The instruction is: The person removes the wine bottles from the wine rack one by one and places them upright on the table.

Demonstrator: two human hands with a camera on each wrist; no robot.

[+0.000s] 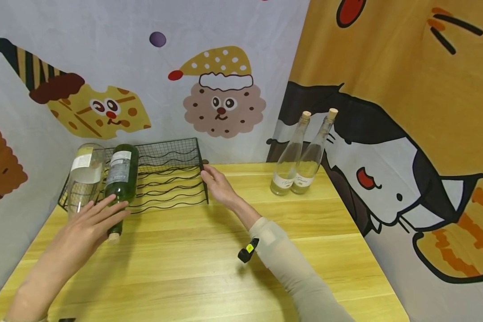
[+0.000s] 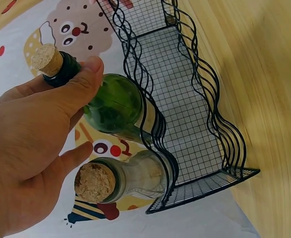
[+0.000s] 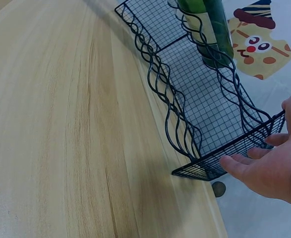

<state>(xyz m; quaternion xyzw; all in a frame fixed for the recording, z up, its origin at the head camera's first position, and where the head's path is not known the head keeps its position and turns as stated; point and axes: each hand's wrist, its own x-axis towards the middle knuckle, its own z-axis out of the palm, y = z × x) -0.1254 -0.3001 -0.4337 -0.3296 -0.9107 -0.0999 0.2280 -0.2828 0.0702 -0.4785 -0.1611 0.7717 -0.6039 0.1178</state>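
Left hand pinching green bottle by the neck: seat it square in rack waves, right hand, fingers loosely extended, lightly steadying the end panel.

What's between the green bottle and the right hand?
Wire rack: its bottle-free section and the end panel by the right hand, seen in the head view.

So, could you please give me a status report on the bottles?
Left hand grips green bottle by neck; right hand at right end of wire rack. Green bottle partly inside rack, neck out front, beside clear bottle. No obstruction visible.
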